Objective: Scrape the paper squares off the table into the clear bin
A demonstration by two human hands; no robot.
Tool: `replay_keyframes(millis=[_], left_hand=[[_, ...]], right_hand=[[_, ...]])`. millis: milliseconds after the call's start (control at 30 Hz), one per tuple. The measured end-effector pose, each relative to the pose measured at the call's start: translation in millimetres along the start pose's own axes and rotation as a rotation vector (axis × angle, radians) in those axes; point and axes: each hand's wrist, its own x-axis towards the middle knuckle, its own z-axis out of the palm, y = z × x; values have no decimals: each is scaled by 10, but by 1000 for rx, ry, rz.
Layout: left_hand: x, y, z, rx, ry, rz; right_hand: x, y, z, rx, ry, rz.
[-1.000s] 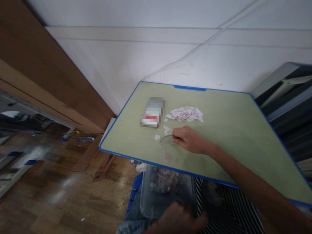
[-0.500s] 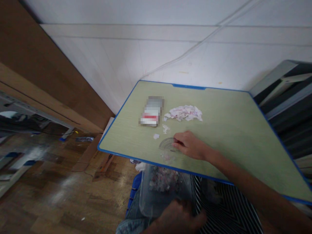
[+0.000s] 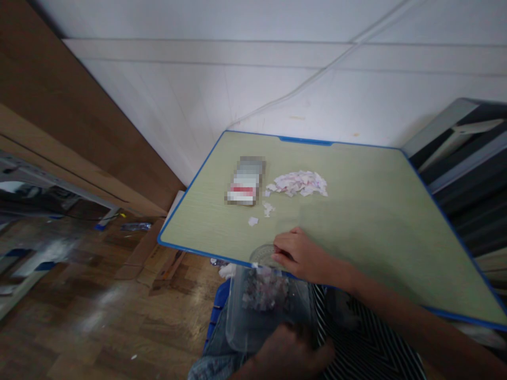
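My right hand (image 3: pixel 299 254) is closed on a clear protractor (image 3: pixel 261 254), which rests at the front edge of the table (image 3: pixel 368 221). Paper scraps (image 3: pixel 266 270) lie in front of the protractor, at and over the blue edge. Below that edge, a clear plastic box (image 3: pixel 240 330) sits on my lap with a heap of shredded paper (image 3: pixel 265 293) inside. My left hand (image 3: pixel 287 351) is closed at the box's near right side; its fingers are dark and partly blurred.
A pile of torn paper (image 3: pixel 299 183) lies toward the table's back, beside a pixelated rectangular object (image 3: pixel 245 181). A few stray scraps (image 3: pixel 253 221) are in front of them. A white wall (image 3: pixel 178 95) stands behind, and folded metal-framed furniture (image 3: pixel 471 142) leans at right.
My right hand has drawn the protractor toward me, from the tabletop to the front edge. Scraps have moved with it to the edge above the box. My left hand has stayed in place.
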Motion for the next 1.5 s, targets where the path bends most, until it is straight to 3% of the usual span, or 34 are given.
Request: replay_keyframes(millis=[200,300,467,600,767,900,1067,1200,1333,1500], left_hand=[[4,6,17,8,-18,-9],[-8,1,8,9,1,-8],[-17,9,54,74,121,-37],[-13,20,113,133,262,-35],[-12,19,133,143,326,-36],[1,22,135,121,375,-65],[12,28,116,123,313,-54],[13,27,81,78,359,-67],[19,21,79,70,435,-86],[18,7,59,80,300,-41]], right_hand=[[-60,-35,-22,78,3,-75],[-6,100,-164,35,97,-65],[174,491,-397,65,262,30],[242,684,-393,73,380,12],[194,736,-368,109,306,-54],[187,739,-372,147,418,-26],[172,735,-376,154,348,-63],[117,722,-408,157,401,-38],[79,705,-411,145,309,-62],[64,679,-401,123,292,-95]])
